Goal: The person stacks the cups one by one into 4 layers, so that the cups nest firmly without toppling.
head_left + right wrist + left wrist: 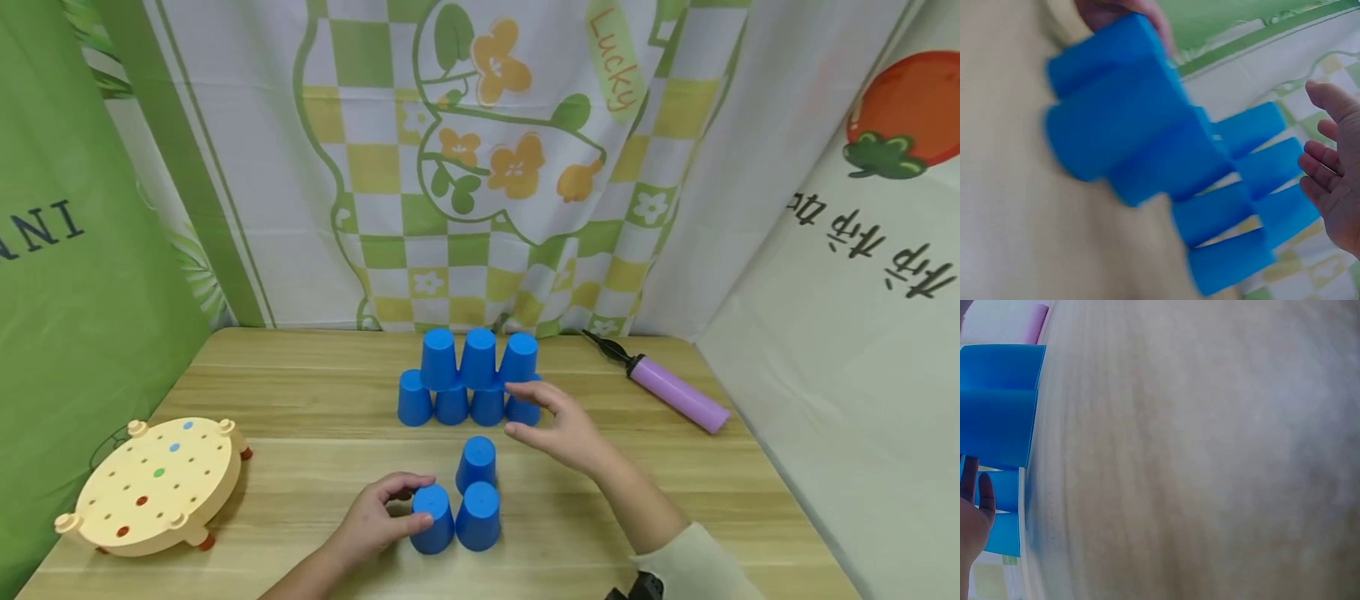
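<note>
Near the front of the table, my left hand point(381, 518) grips an upside-down blue cup point(432, 518), thumb in front and fingers behind. To its right stand another blue cup point(478, 517) and, just behind, a third blue cup point(476, 463). Farther back, a two-tier stack has three upside-down cups point(478, 358) resting on a row of several more point(414, 398). My right hand point(558, 425) is beside the stack's right end, thumb and fingers apart and nothing between them; it partly hides the lower right cup. The right wrist view shows its palm and loosely bent fingers.
At the left, a round cream pegboard point(157, 487) with short legs and coloured dots stands on the wooden table point(322, 450). A purple hand pump point(675, 392) with a black nozzle lies at the back right. Patterned curtains point(480, 167) hang behind the table.
</note>
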The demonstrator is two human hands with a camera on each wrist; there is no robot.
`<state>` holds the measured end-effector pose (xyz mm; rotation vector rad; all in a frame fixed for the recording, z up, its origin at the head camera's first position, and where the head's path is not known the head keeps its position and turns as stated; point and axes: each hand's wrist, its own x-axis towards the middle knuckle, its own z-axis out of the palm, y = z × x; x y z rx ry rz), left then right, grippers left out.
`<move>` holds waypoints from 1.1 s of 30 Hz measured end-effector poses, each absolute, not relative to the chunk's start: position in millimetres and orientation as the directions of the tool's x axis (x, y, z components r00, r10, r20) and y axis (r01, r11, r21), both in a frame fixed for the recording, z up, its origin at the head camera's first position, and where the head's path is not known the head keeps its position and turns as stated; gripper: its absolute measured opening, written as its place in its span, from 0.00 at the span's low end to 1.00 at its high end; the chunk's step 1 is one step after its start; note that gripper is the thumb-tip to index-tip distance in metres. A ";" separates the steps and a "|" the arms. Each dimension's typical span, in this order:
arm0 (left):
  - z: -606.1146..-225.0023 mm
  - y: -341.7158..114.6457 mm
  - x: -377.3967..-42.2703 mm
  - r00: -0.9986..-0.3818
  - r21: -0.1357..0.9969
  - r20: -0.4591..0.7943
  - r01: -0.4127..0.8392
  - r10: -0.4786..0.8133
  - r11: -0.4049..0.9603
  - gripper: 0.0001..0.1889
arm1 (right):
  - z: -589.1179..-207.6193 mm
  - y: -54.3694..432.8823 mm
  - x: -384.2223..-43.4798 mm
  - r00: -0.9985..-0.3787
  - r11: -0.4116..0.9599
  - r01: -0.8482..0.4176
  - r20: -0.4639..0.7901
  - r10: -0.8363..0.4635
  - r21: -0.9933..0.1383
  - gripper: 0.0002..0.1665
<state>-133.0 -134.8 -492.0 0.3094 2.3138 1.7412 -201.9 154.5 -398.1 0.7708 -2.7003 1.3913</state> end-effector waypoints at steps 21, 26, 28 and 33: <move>-490.8 -136.7 -130.7 -0.947 0.939 -0.005 0.106 0.321 0.328 0.26 | -468.3 133.9 -147.1 -0.877 0.445 -0.248 0.005 -0.480 -0.861 0.28; -489.5 -138.0 -130.2 -0.939 0.935 0.006 0.127 0.343 0.332 0.27 | -470.1 133.1 -145.8 -0.876 0.433 -0.230 -0.009 -0.483 -0.871 0.28; -489.1 -138.3 -130.0 -0.938 0.935 0.007 0.130 0.347 0.331 0.28 | -470.1 133.0 -145.8 -0.876 0.432 -0.227 -0.010 -0.482 -0.873 0.29; -488.2 -138.3 -129.8 -0.938 0.930 0.010 0.135 0.346 0.341 0.28 | -469.4 133.0 -146.6 -0.877 0.443 -0.224 -0.019 -0.480 -0.868 0.30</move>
